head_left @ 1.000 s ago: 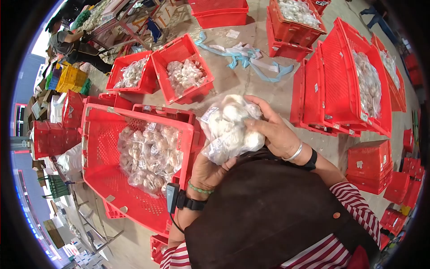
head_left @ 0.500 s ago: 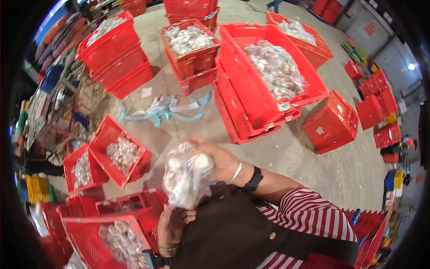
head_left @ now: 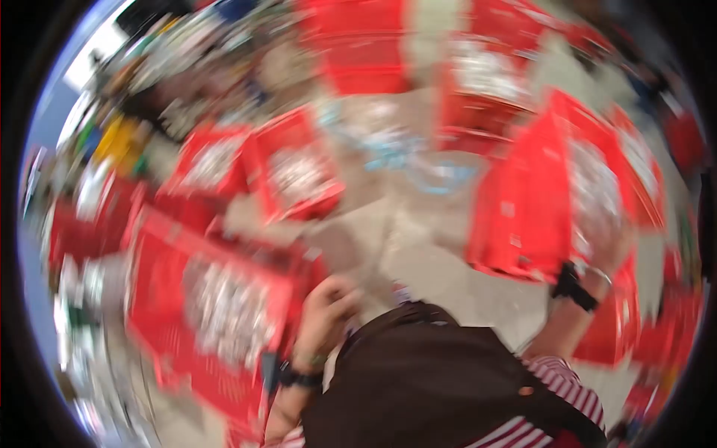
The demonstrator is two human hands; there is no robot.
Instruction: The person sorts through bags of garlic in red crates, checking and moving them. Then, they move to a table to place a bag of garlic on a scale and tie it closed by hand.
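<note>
Frame is badly motion-blurred, so only coarse layout reads. Largest thing: the concrete floor (head_left: 441,276), crowded with red plastic crates. The big tilted crate (head_left: 545,194) on the right leans up on edge and holds a pale mass of clear bags (head_left: 597,187) against its mesh wall; the right hand (head_left: 616,250) reaches up to that crate at the lower edge of the bags, wrist with a dark band and a bangle. Cannot tell if that hand is open or closed, nor whether it grips a bag, too smeared. Near left, a long crate (head_left: 160,299) lies just in front of the person, also loaded with bags of whitish lumps (head_left: 228,310). The left hand (head_left: 328,306) sits by that crate's near corner, fingers curled in toward the palm, looks loosely closed, nothing seen in it. Two smaller crates (head_left: 295,164) farther back carry the same stuff. Handling judgement: bags look light to moderate, soft film over hard round lumps, slippery and shifting; contents could bruise if dropped. Best hold is likely bunching the film at the top or cupping underneath, not pinching a single lump.
</note>
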